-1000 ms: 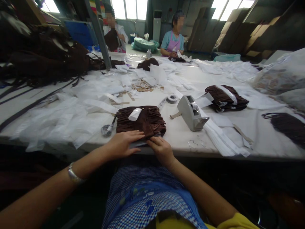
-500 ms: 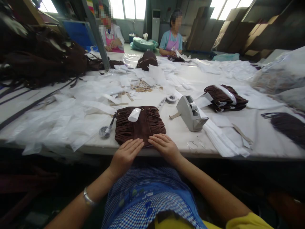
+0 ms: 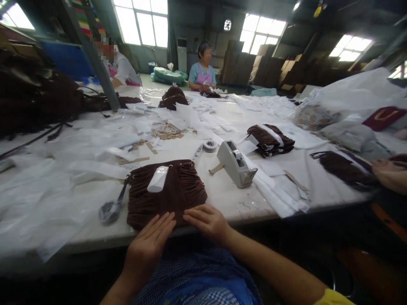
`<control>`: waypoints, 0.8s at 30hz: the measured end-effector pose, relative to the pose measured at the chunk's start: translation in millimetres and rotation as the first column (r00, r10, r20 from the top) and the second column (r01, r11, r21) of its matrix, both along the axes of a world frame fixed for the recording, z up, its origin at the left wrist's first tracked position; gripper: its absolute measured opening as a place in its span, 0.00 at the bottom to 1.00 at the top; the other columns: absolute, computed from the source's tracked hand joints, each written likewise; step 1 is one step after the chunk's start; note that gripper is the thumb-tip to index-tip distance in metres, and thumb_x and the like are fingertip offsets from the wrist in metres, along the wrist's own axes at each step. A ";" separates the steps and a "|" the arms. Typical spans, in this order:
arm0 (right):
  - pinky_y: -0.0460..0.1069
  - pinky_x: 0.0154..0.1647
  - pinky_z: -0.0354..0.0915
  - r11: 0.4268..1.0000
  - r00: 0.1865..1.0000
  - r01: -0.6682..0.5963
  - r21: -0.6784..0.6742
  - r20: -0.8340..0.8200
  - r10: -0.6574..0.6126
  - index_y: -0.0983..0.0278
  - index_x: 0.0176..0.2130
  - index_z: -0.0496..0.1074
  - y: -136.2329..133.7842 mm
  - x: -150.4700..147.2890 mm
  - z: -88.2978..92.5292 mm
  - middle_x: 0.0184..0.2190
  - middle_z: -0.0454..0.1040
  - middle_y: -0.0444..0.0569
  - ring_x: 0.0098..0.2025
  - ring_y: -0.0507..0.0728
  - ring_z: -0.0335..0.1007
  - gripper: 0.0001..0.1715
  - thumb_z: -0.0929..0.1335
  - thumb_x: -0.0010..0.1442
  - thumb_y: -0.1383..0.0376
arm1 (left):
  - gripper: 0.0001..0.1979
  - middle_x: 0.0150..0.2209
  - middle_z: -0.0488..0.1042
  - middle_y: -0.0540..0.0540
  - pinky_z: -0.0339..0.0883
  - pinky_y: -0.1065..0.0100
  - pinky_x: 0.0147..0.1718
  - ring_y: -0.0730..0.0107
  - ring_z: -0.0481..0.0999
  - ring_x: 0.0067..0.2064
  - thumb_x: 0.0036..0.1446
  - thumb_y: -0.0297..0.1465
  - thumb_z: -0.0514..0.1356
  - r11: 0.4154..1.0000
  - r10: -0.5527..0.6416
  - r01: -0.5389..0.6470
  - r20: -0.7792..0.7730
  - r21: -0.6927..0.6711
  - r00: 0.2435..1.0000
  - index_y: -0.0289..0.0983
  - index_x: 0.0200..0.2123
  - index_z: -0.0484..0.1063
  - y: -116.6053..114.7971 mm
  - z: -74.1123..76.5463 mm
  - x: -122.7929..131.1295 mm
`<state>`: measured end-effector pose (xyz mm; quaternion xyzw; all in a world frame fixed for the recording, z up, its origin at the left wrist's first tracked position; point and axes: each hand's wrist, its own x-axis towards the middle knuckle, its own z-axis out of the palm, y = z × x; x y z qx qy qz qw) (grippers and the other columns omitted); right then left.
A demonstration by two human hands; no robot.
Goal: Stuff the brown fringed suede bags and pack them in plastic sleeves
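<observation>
A dark brown fringed bag (image 3: 178, 186) lies flat at the table's near edge, with a white wrapped piece (image 3: 158, 178) on its upper middle. My left hand (image 3: 149, 241) rests on the bag's lower edge, fingers stretched out. Beside it, my right hand (image 3: 208, 222) lies on the same edge, fingers extended and holding nothing. A strap end wrapped in clear plastic (image 3: 110, 212) sits left of the bag. To the right stands a grey tape dispenser (image 3: 235, 165), and a roll of tape (image 3: 209, 146) lies behind it.
White sheets (image 3: 63, 182) cover the table's left side. Banded brown bags (image 3: 270, 140) and white strips (image 3: 280, 195) lie to the right. Another person's hand (image 3: 391, 171) is near a brown piece (image 3: 345, 169) at far right. Two people sit across the table beyond a grey post (image 3: 101, 63).
The view has tilted up and turned right, so table items appear further left. Another person's hand has come into view at the right. My hands remain on the bag.
</observation>
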<state>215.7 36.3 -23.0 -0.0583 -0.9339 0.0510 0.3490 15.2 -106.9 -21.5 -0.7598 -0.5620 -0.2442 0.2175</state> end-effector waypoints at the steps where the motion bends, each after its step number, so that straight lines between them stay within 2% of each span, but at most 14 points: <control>1: 0.51 0.48 0.72 1.000 1.000 -0.009 -0.011 0.011 0.009 0.64 0.54 0.72 0.9 -0.1 2.4 0.48 0.79 0.53 0.48 0.54 0.72 0.16 0.65 0.67 0.69 | 0.21 0.55 0.76 0.42 0.62 0.60 0.62 0.64 0.75 0.56 0.64 0.18 0.49 1.000 -0.012 0.012 -0.013 0.002 1.000 0.34 0.56 0.70 0.2 -1.9 -1.9; 4: 0.49 0.48 0.72 0.997 0.997 -0.065 -0.045 0.045 0.067 0.64 0.52 0.74 6.6 4.8 19.1 0.47 0.79 0.51 0.47 0.53 0.73 0.14 0.65 0.67 0.68 | 0.24 0.57 0.74 0.43 0.54 0.61 0.66 0.65 0.74 0.57 0.64 0.18 0.48 1.000 -0.023 0.023 -0.015 -0.006 1.000 0.35 0.60 0.68 -0.2 -9.7 -4.1; 6: 0.49 0.48 0.72 0.995 0.999 -0.043 -0.092 0.016 0.045 0.62 0.51 0.74 16.2 15.4 37.3 0.47 0.80 0.49 0.46 0.53 0.75 0.14 0.66 0.67 0.67 | 0.25 0.58 0.73 0.43 0.51 0.61 0.67 0.65 0.74 0.58 0.64 0.19 0.48 0.999 -0.033 0.033 0.014 -0.006 0.999 0.34 0.62 0.66 -0.6 -16.0 -5.4; 7: 0.49 0.48 0.72 0.991 1.000 0.014 -0.130 -0.020 -0.017 0.61 0.51 0.74 23.7 23.7 47.1 0.46 0.80 0.49 0.46 0.52 0.75 0.13 0.66 0.67 0.66 | 0.25 0.58 0.73 0.43 0.50 0.62 0.68 0.65 0.74 0.58 0.64 0.20 0.48 0.999 -0.040 0.040 0.032 -0.006 0.999 0.34 0.63 0.65 -0.6 -19.1 -6.6; 9: 0.49 0.49 0.72 0.951 0.965 0.209 -0.227 -0.110 -0.238 0.60 0.49 0.75 44.7 46.6 65.1 0.45 0.80 0.49 0.45 0.53 0.76 0.12 0.67 0.66 0.66 | 0.26 0.58 0.73 0.43 0.48 0.62 0.68 0.65 0.74 0.57 0.64 0.21 0.49 0.998 -0.061 0.061 0.059 -0.005 0.996 0.34 0.64 0.63 -0.1 -24.5 -9.7; 11: 0.49 0.49 0.71 0.841 0.848 0.440 -0.315 -0.163 -0.505 0.60 0.45 0.77 73.1 77.2 76.2 0.42 0.80 0.49 0.44 0.54 0.77 0.10 0.67 0.66 0.64 | 0.26 0.58 0.73 0.43 0.48 0.63 0.68 0.65 0.75 0.56 0.64 0.23 0.49 0.997 -0.081 0.081 0.075 -0.001 0.994 0.34 0.65 0.62 0.9 -28.5 -13.3; 14: 0.51 0.44 0.72 0.584 0.605 0.706 -0.400 -0.088 -0.792 0.65 0.43 0.78 121.9 128.1 74.9 0.40 0.80 0.53 0.41 0.56 0.77 0.12 0.67 0.65 0.62 | 0.26 0.58 0.73 0.43 0.48 0.63 0.68 0.64 0.76 0.55 0.64 0.24 0.50 0.993 -0.118 0.118 0.073 0.004 0.990 0.35 0.66 0.61 2.8 -31.1 -17.9; 15: 0.51 0.43 0.72 0.501 0.550 0.766 -0.403 0.005 -0.835 0.67 0.44 0.77 136.8 143.0 70.8 0.41 0.80 0.54 0.41 0.57 0.77 0.13 0.67 0.65 0.62 | 0.26 0.58 0.73 0.43 0.48 0.63 0.68 0.64 0.76 0.55 0.64 0.25 0.50 0.992 -0.125 0.125 0.065 0.005 0.990 0.35 0.66 0.61 3.3 -31.2 -18.9; 16: 0.53 0.43 0.73 0.447 0.517 0.808 -0.384 0.100 -0.850 0.67 0.44 0.77 149.7 155.5 66.0 0.41 0.80 0.56 0.41 0.59 0.77 0.13 0.68 0.63 0.63 | 0.26 0.58 0.73 0.43 0.47 0.63 0.69 0.64 0.76 0.55 0.65 0.25 0.50 0.992 -0.128 0.128 0.055 0.004 0.990 0.35 0.66 0.61 3.9 -30.9 -19.6; 17: 0.55 0.43 0.73 0.427 0.506 0.824 -0.373 0.143 -0.851 0.68 0.44 0.78 160.1 164.6 61.7 0.40 0.80 0.57 0.40 0.60 0.77 0.14 0.70 0.60 0.63 | 0.26 0.58 0.73 0.44 0.46 0.63 0.69 0.64 0.77 0.54 0.65 0.25 0.49 0.992 -0.126 0.126 0.044 0.006 0.991 0.35 0.65 0.61 4.3 -30.4 -19.9; 19: 0.58 0.46 0.71 0.426 0.505 0.836 -0.347 0.179 -0.845 0.69 0.44 0.78 172.1 170.8 57.8 0.42 0.80 0.60 0.42 0.63 0.77 0.16 0.72 0.57 0.63 | 0.25 0.58 0.73 0.43 0.46 0.64 0.69 0.65 0.77 0.54 0.65 0.25 0.49 0.993 -0.118 0.118 0.029 0.014 0.993 0.34 0.65 0.62 4.7 -28.6 -19.5; 21: 0.60 0.51 0.69 0.474 0.518 0.822 -0.315 0.070 -0.852 0.69 0.47 0.76 172.2 159.0 63.0 0.46 0.78 0.61 0.46 0.64 0.75 0.18 0.70 0.60 0.62 | 0.25 0.58 0.74 0.44 0.46 0.64 0.69 0.66 0.77 0.54 0.64 0.24 0.50 0.994 -0.111 0.111 0.022 0.020 0.994 0.34 0.64 0.63 4.6 -26.2 -17.5; 22: 0.60 0.52 0.68 0.520 0.544 0.798 -0.304 -0.007 -0.839 0.68 0.49 0.75 168.3 146.2 68.4 0.48 0.77 0.60 0.47 0.63 0.74 0.18 0.68 0.62 0.61 | 0.25 0.57 0.74 0.44 0.47 0.65 0.69 0.66 0.76 0.55 0.64 0.24 0.50 0.994 -0.103 0.102 0.023 0.024 0.994 0.34 0.64 0.63 4.4 -24.8 -15.9; 24: 0.56 0.50 0.69 0.664 0.657 0.684 -0.303 -0.139 -0.741 0.65 0.51 0.74 153.4 109.1 81.1 0.48 0.77 0.56 0.44 0.59 0.75 0.17 0.65 0.66 0.62 | 0.25 0.57 0.75 0.45 0.49 0.64 0.68 0.67 0.76 0.55 0.64 0.23 0.50 0.997 -0.074 0.073 0.034 0.030 0.997 0.35 0.64 0.63 3.6 -21.4 -11.6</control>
